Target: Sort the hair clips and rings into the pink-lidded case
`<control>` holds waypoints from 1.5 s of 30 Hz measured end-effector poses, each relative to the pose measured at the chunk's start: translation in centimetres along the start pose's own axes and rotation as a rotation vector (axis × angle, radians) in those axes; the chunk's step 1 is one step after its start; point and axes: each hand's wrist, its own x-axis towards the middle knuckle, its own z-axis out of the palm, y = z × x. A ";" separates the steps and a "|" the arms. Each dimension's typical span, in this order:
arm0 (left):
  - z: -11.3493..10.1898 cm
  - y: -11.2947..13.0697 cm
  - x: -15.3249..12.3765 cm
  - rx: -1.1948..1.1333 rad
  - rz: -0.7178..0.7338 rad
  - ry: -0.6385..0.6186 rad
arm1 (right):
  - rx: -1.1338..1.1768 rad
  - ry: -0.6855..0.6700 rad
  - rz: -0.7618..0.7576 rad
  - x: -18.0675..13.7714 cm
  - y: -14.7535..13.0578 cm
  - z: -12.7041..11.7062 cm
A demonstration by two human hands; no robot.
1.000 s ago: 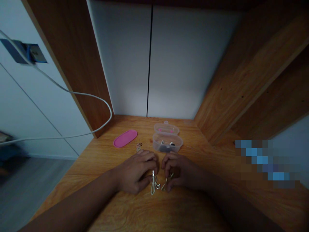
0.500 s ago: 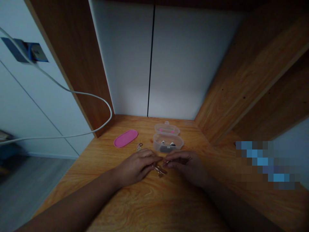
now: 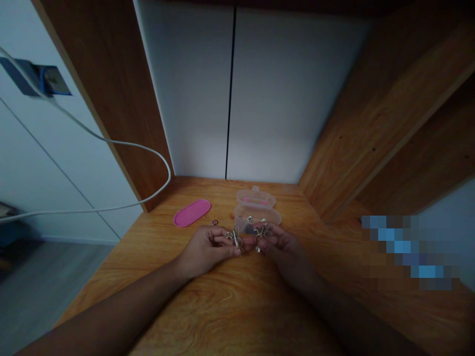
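My left hand (image 3: 206, 247) is closed in a pinch on a small metal wire piece (image 3: 234, 236), held just above the wooden desk (image 3: 230, 306). My right hand (image 3: 281, 243) pinches a second metal wire piece (image 3: 261, 231) close beside it. Both hands sit near the desk's middle, fingertips almost touching. Right behind them stands a small clear plastic box (image 3: 257, 218) with its lid (image 3: 256, 198) open and a few small items inside.
A pink oval lid (image 3: 192, 213) lies at the back left of the desk, with a tiny metal bit (image 3: 213, 223) near it. A white cable (image 3: 111, 143) hangs at the left from a wall socket (image 3: 52, 81). Wooden panels enclose the desk on both sides.
Both hands rose from the desk and moved toward the clear box, each lifting a wire piece; the pieces, close together before, are now held apart.
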 end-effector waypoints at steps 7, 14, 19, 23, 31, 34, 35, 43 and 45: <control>-0.4 -0.1 0.3 -0.022 0.026 0.061 | -0.025 0.019 0.048 0.1 0.1 -0.3; -0.3 -0.1 0.3 -0.107 -0.013 -0.025 | 0.049 0.094 0.062 0.3 0.4 -0.5; -0.4 0.1 0.2 0.022 0.018 -0.034 | 0.092 0.100 0.077 0.5 0.7 -0.6; -0.4 0.3 0.2 0.041 0.062 -0.074 | 0.066 0.041 0.102 0.4 1.0 -0.8; -0.3 0.4 0.0 0.052 0.081 -0.150 | 0.011 0.052 0.116 0.5 1.3 -0.7; -0.2 0.5 -0.1 0.037 0.083 -0.182 | 0.007 0.066 0.111 0.6 1.3 -0.7; -0.2 0.6 -0.1 0.037 0.083 -0.186 | 0.005 0.068 0.110 0.6 1.3 -0.7; 0.0 0.6 -0.1 0.055 0.067 -0.160 | -0.007 0.012 0.165 0.3 0.8 -0.1; -0.1 0.4 0.0 0.059 0.051 -0.140 | -0.066 -0.016 0.114 0.3 0.5 -0.1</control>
